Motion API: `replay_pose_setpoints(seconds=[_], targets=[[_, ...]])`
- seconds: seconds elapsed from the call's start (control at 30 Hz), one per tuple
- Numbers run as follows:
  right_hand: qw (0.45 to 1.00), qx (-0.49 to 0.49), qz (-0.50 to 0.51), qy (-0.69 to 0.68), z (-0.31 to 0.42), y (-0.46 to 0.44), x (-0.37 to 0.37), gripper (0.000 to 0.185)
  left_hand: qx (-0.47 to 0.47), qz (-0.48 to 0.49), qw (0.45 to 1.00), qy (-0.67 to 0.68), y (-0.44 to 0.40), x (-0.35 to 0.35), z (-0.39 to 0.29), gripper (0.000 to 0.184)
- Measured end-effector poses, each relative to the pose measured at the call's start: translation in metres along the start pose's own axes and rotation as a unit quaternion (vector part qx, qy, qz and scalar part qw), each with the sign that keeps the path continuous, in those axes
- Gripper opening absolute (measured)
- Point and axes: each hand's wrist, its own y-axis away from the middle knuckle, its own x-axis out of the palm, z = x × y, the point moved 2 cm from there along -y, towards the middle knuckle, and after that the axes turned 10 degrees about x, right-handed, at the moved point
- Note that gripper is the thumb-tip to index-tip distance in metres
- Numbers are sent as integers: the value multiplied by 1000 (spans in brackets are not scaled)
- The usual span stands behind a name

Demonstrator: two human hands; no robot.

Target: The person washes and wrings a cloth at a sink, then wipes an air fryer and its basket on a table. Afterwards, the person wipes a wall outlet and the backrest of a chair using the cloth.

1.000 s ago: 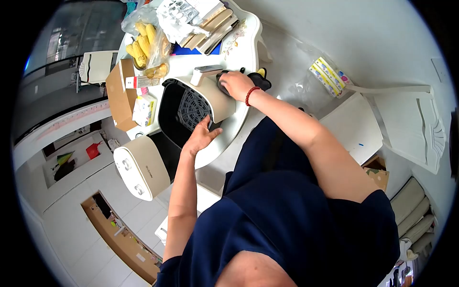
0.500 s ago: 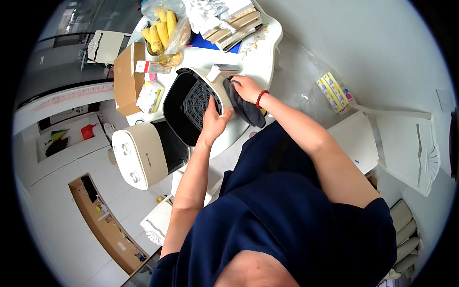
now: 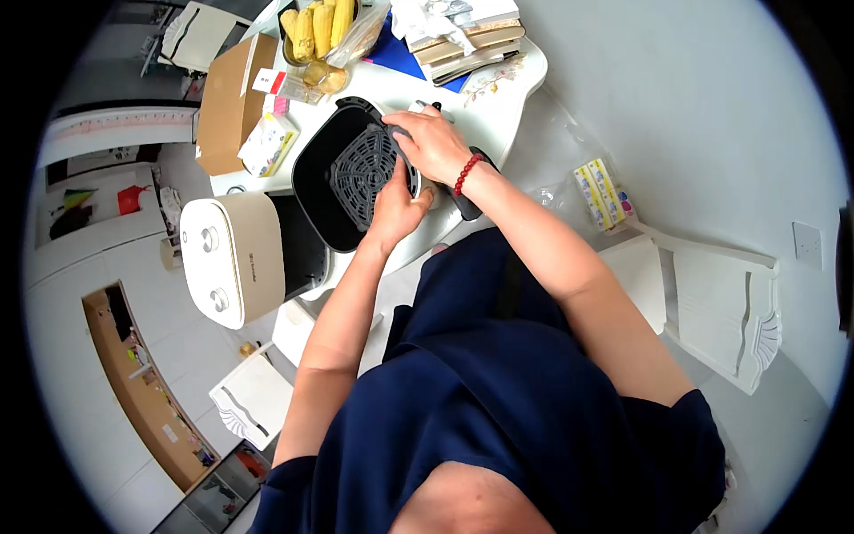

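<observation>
A black air fryer basket (image 3: pixel 322 178) with a round slotted grate (image 3: pixel 360 173) lies tilted on the white table, its opening towards me. My left hand (image 3: pixel 398 206) grips the basket's near right rim, thumb outside and fingers inside. Over the same rim, my right hand (image 3: pixel 433 145), with a red bead bracelet at the wrist, presses a dark grey cloth (image 3: pixel 469 200); part of the cloth hangs beside the basket. The cream air fryer body (image 3: pixel 236 260) with two knobs is at the basket's left, its dark cavity facing the basket.
Behind the basket are a cardboard box (image 3: pixel 233 102), a tissue pack (image 3: pixel 269 145), corn cobs (image 3: pixel 311 31) and a stack of books (image 3: pixel 467 44) on a blue folder. White chairs (image 3: pixel 725 307) stand at the right and lower left. Another tissue pack (image 3: pixel 603 194) is by the wall.
My right hand has brought the cloth from the basket's outer side up onto its rim. My left hand stays at the rim. The whole view has shifted.
</observation>
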Motion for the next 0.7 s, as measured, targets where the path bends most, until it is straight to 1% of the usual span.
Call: replay_pose_setpoints(seconds=[0.03,0.07,0.1,0.17,0.2,0.23,0.3,0.37,0.4,0.43,0.47,0.5,0.53,0.57,0.63,0.67,0.7], targets=[[1000,8,-2,-10,1,2,-1,24,0,-4,1000,-3,2,0,-1,86],[999,36,2,-27,-1,6,-1,20,3,-8,1000,-7,3,0,-2,86],[997,33,-27,-59,-3,14,0,18,8,-14,1000,-11,1,-1,-3,86],[993,43,-48,-101,-7,27,1,16,0,-21,1000,2,1,0,3,89],[987,65,-79,-125,-24,35,11,16,-9,-22,1000,6,3,1,5,90],[987,133,-47,-83,-37,48,10,16,-16,-22,1000,10,3,2,6,90],[977,187,3,-98,-83,71,16,19,6,-30,999,34,1,4,14,90],[959,246,27,-140,-96,65,13,21,29,-30,997,64,1,8,23,90],[946,279,39,-163,-99,67,15,21,27,-11,996,84,2,0,8,88],[895,337,7,-293,-80,59,10,27,36,-23,996,73,2,3,15,87],[891,287,-12,-351,-52,47,-1,28,47,-37,996,61,0,8,27,86],[881,240,-29,-407,-29,43,-8,29,55,-49,996,50,1,8,24,85],[858,245,14,-452,-22,43,-5,32,30,-22,993,108,1,7,20,84],[897,208,18,-390,-32,49,4,31,21,-13,994,103,0,8,23,85],[944,201,15,-263,-56,63,21,29,19,-12,997,75,1,6,21,85],[937,238,35,-254,-76,62,28,29,18,-11,997,75,1,6,21,85],[954,237,37,-178,-86,60,25,30,16,-7,997,73,3,4,21,84]])
